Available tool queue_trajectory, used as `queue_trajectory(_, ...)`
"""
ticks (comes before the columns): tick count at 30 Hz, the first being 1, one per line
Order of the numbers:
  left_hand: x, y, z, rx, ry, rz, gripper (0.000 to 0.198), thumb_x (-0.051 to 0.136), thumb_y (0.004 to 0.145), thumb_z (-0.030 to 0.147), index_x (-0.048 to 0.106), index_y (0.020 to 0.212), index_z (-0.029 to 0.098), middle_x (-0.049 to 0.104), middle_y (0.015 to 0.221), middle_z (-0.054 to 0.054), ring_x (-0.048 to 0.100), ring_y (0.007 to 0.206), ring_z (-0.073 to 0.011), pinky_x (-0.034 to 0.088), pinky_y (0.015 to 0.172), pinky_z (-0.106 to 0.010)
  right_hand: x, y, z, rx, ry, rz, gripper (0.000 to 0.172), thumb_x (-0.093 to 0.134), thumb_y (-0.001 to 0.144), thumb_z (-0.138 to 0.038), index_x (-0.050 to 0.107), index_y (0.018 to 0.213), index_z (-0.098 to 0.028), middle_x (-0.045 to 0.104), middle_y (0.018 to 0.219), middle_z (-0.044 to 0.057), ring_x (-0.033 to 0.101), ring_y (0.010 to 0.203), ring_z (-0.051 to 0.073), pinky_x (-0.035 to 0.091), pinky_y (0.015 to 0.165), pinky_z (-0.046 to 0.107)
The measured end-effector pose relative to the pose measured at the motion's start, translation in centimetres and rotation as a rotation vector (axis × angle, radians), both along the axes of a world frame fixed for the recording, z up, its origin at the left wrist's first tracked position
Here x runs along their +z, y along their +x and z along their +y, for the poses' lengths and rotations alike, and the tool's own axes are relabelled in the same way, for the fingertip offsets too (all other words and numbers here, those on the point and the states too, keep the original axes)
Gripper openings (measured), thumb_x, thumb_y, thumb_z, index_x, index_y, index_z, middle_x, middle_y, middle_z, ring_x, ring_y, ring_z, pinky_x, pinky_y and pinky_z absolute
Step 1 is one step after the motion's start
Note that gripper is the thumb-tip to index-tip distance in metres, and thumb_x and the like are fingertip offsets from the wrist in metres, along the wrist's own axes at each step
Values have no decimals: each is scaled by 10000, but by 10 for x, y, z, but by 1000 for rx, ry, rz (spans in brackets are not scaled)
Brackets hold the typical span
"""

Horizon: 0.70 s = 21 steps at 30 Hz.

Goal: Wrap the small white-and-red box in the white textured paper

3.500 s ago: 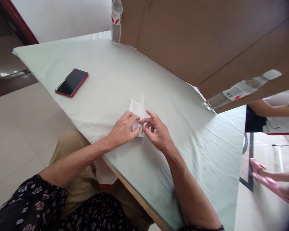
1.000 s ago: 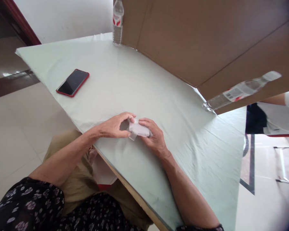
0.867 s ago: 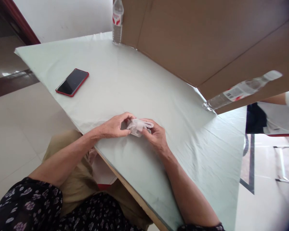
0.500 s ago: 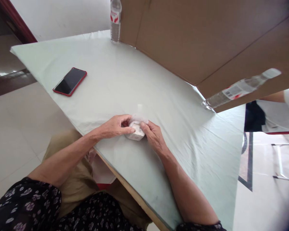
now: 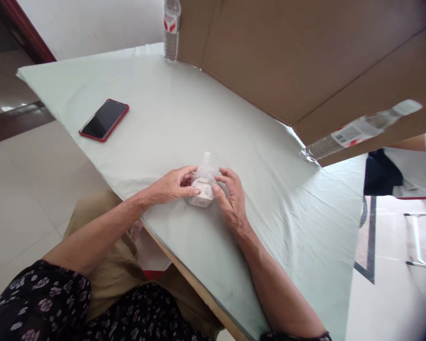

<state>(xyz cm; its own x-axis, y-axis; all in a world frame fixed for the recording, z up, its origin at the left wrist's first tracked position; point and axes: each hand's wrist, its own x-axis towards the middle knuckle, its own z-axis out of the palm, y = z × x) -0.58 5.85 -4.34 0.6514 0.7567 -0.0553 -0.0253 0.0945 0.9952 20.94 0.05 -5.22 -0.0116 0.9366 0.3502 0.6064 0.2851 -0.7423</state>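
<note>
Visibly barcode (image 5: 341, 138) on slanted bottle (image 5: 373, 123), red-marked label (image 5: 171, 22) on upright bottle (image 5: 171, 51); lettering unreadable. Left hand (image 5: 168, 185) pinches white pack (image 5: 201, 201); right hand (image 5: 234, 202) loosely spread, thumb at its edge. Phone (image 5: 104, 120) apart.

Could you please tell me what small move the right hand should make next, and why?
I would probably have the right hand pinch the loose plastic and smooth it against the white packet. The plastic sticks out past the packet's far side, the left hand has its thumb on the packet, and the right hand is close beside the plastic.
</note>
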Motion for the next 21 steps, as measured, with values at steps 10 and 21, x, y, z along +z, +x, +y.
queue_trajectory(10, -5, -2, 1, -51, -3, 33, 780, 773, 802, 347, 458, 1497, 181, 637, 1388, -162, 621, 1277, -298, 516, 1016, -406, -8, -4, 11, 237, -192, 17, 493, 393, 1007, -636, 731, 1101, -289, 423, 1609, 55, 309, 1546, 290, 278, 1253, 526)
queue_trajectory(21, -3, 0, 2, -80, -56, -33, 783, 776, 801, 321, 444, 1487, 140, 638, 1341, -166, 621, 1222, -296, 483, 995, -388, -5, -5, 1, 50, -87, 197, 365, 537, 973, -581, 714, 1060, -273, 556, 1502, 82, 510, 1405, 282, 371, 1184, 516)
